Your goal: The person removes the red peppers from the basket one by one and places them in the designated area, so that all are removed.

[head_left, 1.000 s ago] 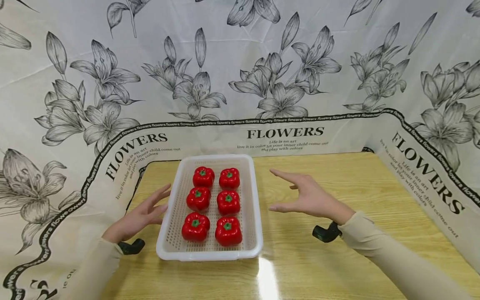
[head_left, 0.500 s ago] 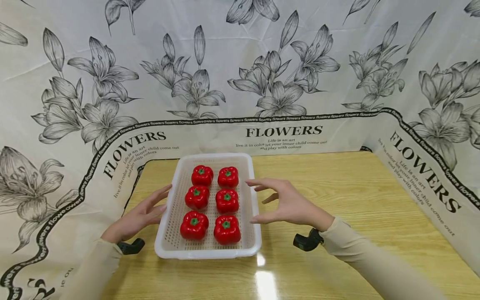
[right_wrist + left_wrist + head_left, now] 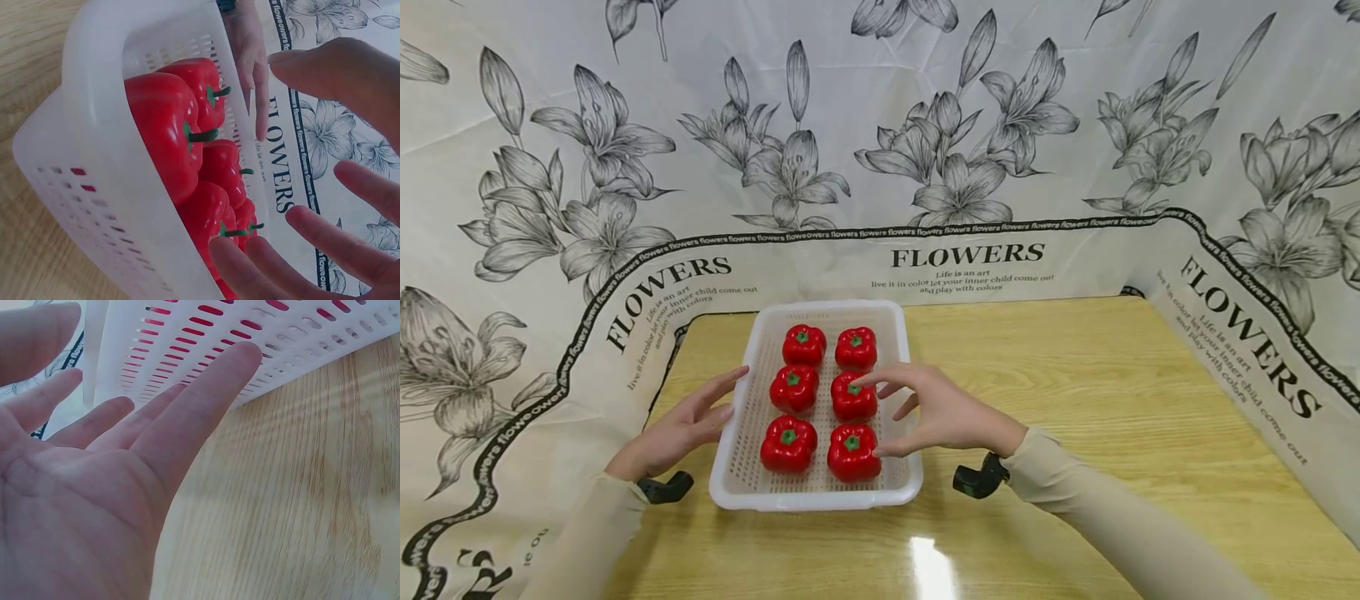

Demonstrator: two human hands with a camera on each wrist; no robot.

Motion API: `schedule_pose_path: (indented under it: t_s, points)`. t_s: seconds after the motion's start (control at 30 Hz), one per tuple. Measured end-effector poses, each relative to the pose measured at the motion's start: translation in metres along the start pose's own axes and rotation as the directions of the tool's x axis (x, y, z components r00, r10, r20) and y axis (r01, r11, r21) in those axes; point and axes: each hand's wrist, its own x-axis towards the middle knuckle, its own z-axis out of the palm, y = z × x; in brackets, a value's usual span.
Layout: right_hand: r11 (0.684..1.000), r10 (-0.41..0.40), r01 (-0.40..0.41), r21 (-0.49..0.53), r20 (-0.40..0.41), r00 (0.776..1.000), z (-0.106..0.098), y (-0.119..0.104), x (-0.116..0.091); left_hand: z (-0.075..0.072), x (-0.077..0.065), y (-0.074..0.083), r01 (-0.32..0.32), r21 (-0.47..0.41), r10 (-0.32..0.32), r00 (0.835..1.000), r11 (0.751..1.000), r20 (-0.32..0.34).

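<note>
Peppers (image 3: 794, 390), six, sit in two rows inside the white basket (image 3: 812, 502), glossy red with green stems (image 3: 205, 135). The right hand (image 3: 943, 414) hangs over its right side, the left hand (image 3: 677, 429) beside its left, fingers wide on both.

Reads FLOWERS in bold black capitals three times along the lower part of the white cloth (image 3: 827, 271), slanting at left, level in the centre, running downward at right; carries under the left and centre headings, in small print, "Life is an art / live it in color let your inner child come out / and play with colors"; repeats "flowers" in tiny white letters along the black band (image 3: 880, 233); shows large cut-off lettering at lower left, too partial to read whole; shows FLOWERS again, turned sideways, in the right wrist view, with "flowers" on the band.
</note>
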Motion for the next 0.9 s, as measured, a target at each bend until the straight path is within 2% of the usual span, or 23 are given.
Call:
schedule_pose_path:
  t_s: [0.17,0.33,0.63,0.9]
  points:
    - [0.999,0.025,-0.026,0.022,0.062,0.998,0.007,0.003,0.008,0.001,0.0,0.0,0.019,-0.004,-0.019,1.0,1.0,-0.006]
    - [0.999,0.036,-0.036,0.004,0.086,0.996,0.012,0.003,0.014,0.001,0.0,0.0,0.023,-0.024,-0.023,1.0,0.999,0.001]
    - [0.995,0.031,-0.016,-0.095,0.162,0.986,0.019,0.005,0.024,0.0,0.0,-0.003,0.024,-0.018,-0.024,1.0,1.0,-0.004]
    - [0.977,0.016,0.027,-0.21,0.199,0.98,0.024,0.006,0.028,0.001,0.0,-0.003,0.033,-0.032,-0.033,0.999,0.999,-0.005]
